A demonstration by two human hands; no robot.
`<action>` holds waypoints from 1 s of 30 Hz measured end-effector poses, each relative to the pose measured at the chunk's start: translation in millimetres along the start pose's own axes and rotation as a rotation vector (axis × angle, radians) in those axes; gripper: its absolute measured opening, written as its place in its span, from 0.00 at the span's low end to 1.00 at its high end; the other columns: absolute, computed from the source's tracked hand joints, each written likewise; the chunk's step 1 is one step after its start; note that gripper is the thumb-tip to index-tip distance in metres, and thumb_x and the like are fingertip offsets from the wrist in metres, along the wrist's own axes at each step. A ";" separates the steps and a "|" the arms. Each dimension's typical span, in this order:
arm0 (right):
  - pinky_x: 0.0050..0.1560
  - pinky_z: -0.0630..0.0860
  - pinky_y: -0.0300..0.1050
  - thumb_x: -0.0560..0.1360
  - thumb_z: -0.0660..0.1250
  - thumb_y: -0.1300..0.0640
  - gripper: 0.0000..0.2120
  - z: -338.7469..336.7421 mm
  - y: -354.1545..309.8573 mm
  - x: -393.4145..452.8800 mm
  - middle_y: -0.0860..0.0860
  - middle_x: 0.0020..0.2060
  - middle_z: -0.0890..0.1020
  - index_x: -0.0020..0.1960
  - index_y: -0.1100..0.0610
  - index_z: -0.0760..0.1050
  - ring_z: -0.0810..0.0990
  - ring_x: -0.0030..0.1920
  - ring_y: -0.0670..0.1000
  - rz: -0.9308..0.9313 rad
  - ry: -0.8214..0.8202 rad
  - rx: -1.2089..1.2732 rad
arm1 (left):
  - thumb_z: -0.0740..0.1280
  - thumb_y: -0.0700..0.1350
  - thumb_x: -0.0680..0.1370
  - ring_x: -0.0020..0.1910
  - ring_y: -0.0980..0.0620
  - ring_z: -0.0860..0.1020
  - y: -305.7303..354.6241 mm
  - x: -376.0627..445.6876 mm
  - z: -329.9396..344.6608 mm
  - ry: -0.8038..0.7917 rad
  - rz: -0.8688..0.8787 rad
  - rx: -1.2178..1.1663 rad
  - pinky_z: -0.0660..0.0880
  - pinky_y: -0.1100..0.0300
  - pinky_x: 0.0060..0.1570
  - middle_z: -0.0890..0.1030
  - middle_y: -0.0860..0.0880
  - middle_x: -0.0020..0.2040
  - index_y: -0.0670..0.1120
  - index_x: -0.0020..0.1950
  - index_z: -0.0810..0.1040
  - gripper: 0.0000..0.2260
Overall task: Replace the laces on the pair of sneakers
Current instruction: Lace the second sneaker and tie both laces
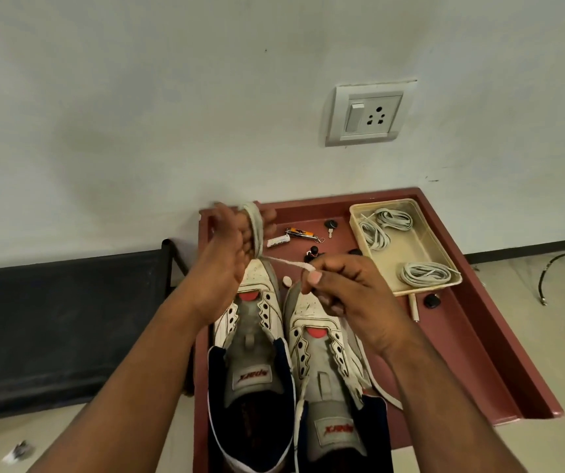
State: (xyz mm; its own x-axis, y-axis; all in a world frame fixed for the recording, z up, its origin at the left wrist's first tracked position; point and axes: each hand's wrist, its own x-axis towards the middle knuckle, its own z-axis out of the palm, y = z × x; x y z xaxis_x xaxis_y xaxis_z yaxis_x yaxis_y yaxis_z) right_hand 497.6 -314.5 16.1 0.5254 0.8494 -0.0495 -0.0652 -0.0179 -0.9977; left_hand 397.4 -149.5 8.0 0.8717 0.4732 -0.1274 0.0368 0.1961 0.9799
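My right hand [352, 295] has a narrow grip: thumb and forefinger pinch the free end of an old lace [287, 263], the other fingers curled under. From that pinch the lace runs taut, up and to the left, to my left hand [229, 254]. There it is wound in several turns [255, 227] around the fingers, which stand upright with the palm turned toward me; I see the turns lying across the fingers, which are raised and only loosely bent.

Both hands hang above the toes of the two sneakers [257, 332]. The pair lies side by side on the bench [472, 322], a reddish-brown top with a raised rim, along its left edge. Their long axes run from the near edge toward the wall, toes at the far end, heels and open collars toward me. The left sneaker's eyelets are bare; beside the right sneaker [328, 367] a loose lace [373, 377] trails on the bench toward the near edge.

At the far right corner sits a cream tray [410, 264] holding coiled fresh laces [424, 273]. Between the tray and my left hand lie small things near the far edge: a key [330, 227], a nail clipper [303, 233], a small white tube [278, 241]. A wall socket [369, 114] is mounted above.
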 end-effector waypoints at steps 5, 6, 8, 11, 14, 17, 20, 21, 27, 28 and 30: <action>0.28 0.66 0.29 0.78 0.64 0.65 0.11 -11.8 -8.5 -1.3 0.44 0.24 0.77 0.40 0.59 0.81 0.70 0.25 0.40 -0.089 0.138 -0.101 | 0.43 0.83 0.61 0.65 0.50 0.76 -4.0 -11.1 9.4 -0.392 -0.201 0.356 0.65 0.45 0.71 0.80 0.49 0.64 0.57 0.67 0.76 0.48; 0.29 0.67 0.27 0.78 0.63 0.66 0.10 -15.7 -8.3 -1.6 0.43 0.24 0.77 0.41 0.61 0.80 0.72 0.25 0.39 -0.093 0.179 -0.115 | 0.46 0.82 0.62 0.62 0.49 0.78 -0.6 -13.4 10.6 -0.462 -0.227 0.261 0.70 0.49 0.69 0.81 0.45 0.62 0.51 0.68 0.76 0.50; 0.29 0.67 0.27 0.78 0.63 0.66 0.08 -20.3 -5.4 -2.2 0.42 0.22 0.76 0.41 0.62 0.79 0.72 0.24 0.38 -0.084 0.229 -0.127 | 0.52 0.81 0.61 0.56 0.46 0.81 6.5 -15.6 9.1 -0.551 -0.276 0.080 0.75 0.56 0.61 0.81 0.39 0.59 0.42 0.67 0.76 0.53; 0.28 0.66 0.29 0.78 0.65 0.63 0.09 -15.1 -0.1 -1.9 0.43 0.21 0.75 0.41 0.61 0.80 0.71 0.23 0.39 -0.041 0.211 -0.123 | 0.55 0.81 0.61 0.47 0.47 0.81 5.9 -13.4 2.7 -0.670 -0.272 -0.094 0.77 0.58 0.53 0.81 0.36 0.56 0.36 0.66 0.76 0.54; 0.26 0.61 0.38 0.78 0.67 0.52 0.14 -8.6 11.1 2.0 0.47 0.23 0.69 0.35 0.55 0.79 0.63 0.25 0.44 0.032 0.171 -0.067 | 0.54 0.79 0.63 0.44 0.49 0.81 2.8 -13.1 7.1 -0.632 -0.176 -0.325 0.79 0.60 0.50 0.82 0.36 0.55 0.35 0.66 0.76 0.53; 0.26 0.60 0.39 0.77 0.67 0.47 0.23 -2.1 21.2 5.8 0.51 0.26 0.66 0.41 0.69 0.76 0.61 0.26 0.47 0.063 0.104 -0.101 | 0.49 0.77 0.67 0.53 0.44 0.81 2.7 -10.9 10.5 -0.459 -0.087 -0.654 0.79 0.57 0.55 0.79 0.36 0.62 0.35 0.68 0.74 0.52; 0.32 0.66 0.42 0.76 0.66 0.46 0.20 7.5 27.2 4.1 0.52 0.28 0.70 0.40 0.64 0.78 0.66 0.29 0.47 0.006 -0.043 -0.362 | 0.48 0.77 0.70 0.68 0.43 0.74 4.5 -6.9 6.0 -0.298 -0.013 -0.852 0.71 0.53 0.68 0.72 0.37 0.71 0.35 0.73 0.67 0.51; 0.33 0.68 0.41 0.78 0.66 0.49 0.16 7.7 28.0 4.1 0.51 0.29 0.73 0.39 0.60 0.78 0.68 0.30 0.44 -0.016 -0.051 -0.433 | 0.45 0.76 0.70 0.70 0.44 0.72 4.0 -5.3 5.4 -0.214 -0.008 -0.768 0.68 0.53 0.71 0.73 0.39 0.70 0.36 0.73 0.67 0.51; 0.36 0.71 0.40 0.77 0.65 0.51 0.10 -8.1 17.3 9.2 0.41 0.35 0.76 0.45 0.55 0.82 0.73 0.34 0.43 -0.355 0.189 -0.879 | 0.51 0.84 0.58 0.67 0.53 0.75 -0.3 -3.8 4.5 -0.146 -0.091 0.132 0.67 0.51 0.71 0.79 0.49 0.66 0.49 0.72 0.71 0.54; 0.35 0.72 0.40 0.76 0.65 0.51 0.10 -10.6 15.4 9.4 0.42 0.35 0.77 0.45 0.55 0.82 0.74 0.35 0.43 -0.388 0.238 -0.928 | 0.49 0.84 0.59 0.65 0.54 0.77 0.5 -5.4 3.1 -0.189 -0.109 0.271 0.67 0.49 0.71 0.80 0.50 0.63 0.53 0.68 0.75 0.50; 0.35 0.71 0.37 0.74 0.68 0.51 0.09 -16.5 9.7 7.8 0.41 0.35 0.77 0.45 0.55 0.83 0.74 0.34 0.41 -0.443 0.311 -0.938 | 0.43 0.81 0.64 0.60 0.51 0.80 4.0 -9.1 5.0 -0.275 -0.166 0.390 0.70 0.47 0.69 0.83 0.49 0.58 0.55 0.61 0.80 0.45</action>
State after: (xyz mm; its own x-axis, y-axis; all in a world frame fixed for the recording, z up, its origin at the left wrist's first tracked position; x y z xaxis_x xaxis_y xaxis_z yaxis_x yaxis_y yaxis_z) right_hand 515.0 -316.7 5.3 0.5439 0.7107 0.4463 0.7887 -0.2511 -0.5612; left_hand 392.0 -157.3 13.9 0.9334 0.2084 -0.2923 0.3195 -0.1111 0.9410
